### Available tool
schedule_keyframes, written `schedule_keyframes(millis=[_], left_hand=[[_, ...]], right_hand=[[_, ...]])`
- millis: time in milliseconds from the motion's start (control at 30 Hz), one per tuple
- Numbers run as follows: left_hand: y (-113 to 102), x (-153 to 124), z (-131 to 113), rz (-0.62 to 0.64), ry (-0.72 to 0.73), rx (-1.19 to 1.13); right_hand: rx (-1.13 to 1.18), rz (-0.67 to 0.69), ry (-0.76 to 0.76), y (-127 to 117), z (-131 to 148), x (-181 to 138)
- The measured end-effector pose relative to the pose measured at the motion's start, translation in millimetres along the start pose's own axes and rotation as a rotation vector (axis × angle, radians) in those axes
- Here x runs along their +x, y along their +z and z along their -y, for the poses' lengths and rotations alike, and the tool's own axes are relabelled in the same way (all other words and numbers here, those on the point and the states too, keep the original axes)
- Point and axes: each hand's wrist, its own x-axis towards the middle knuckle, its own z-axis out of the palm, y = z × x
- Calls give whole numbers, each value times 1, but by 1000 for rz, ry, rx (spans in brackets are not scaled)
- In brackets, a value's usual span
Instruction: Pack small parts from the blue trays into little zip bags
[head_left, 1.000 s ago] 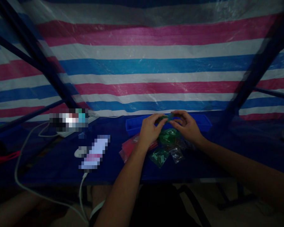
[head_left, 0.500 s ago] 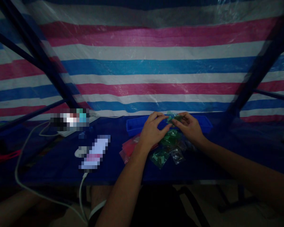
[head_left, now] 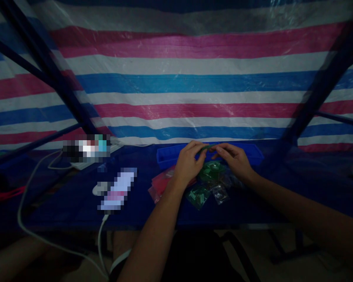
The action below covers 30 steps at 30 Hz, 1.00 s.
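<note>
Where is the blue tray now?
In the head view, the blue tray lies at the far edge of the table, right of centre, just behind the left hand and right hand, below the striped tarp.

My left hand (head_left: 190,162) and right hand (head_left: 235,160) meet over the middle of the bench (head_left: 61,203), with a packet (head_left: 209,147) pinched between the fingers of both. Just behind them a tray (head_left: 164,156) lies along the bench's far edge. Under and before my hands lies a pile (head_left: 198,194) of more packets, some reaching left of my left wrist. Well left of the pile lies a device (head_left: 117,190), with a cable (head_left: 101,235) dropping from its near end over the front edge. Behind the device, near the far edge, sits a block (head_left: 86,148); a cord (head_left: 20,203) loops left from it and down. A tarp (head_left: 176,78) hangs behind the bench.
</note>
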Motion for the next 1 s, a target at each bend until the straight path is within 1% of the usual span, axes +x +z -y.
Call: schedule_keyframes(millis=[100,200,267,333,400,500,600,767,833,933,1000], left_hand=[[-1,1,0,-20,-2,-4],[-1,0,-1,-37,-30,-4],[-1,-1,1,-53,-75,-9],[-1,-1,2,-79,-110,-17],[-1,-1,4,-118,-110,-18],[-1,0,6,-161,-71,15],[0,0,6,-135,-37,63],[3,-2,5,-30,21,68],[3,-3,5,-18,18,61],[3,-3,6,-13,-9,54],[3,-3,8,-31,-39,63]], right_hand=[[-40,-64,-67,0,-2,2],[-59,-10,-123,-1,-3,3],[-54,35,-114,-1,-3,3],[-44,35,-90,0,-3,3],[-38,16,-72,1,-3,2],[-15,-21,-50,1,-2,3],[9,-43,-43,0,-1,3],[-5,60,-88,-1,3,0],[-7,93,-92,-1,5,-1],[51,137,-84,0,9,-1],[91,161,-88,0,11,-1]])
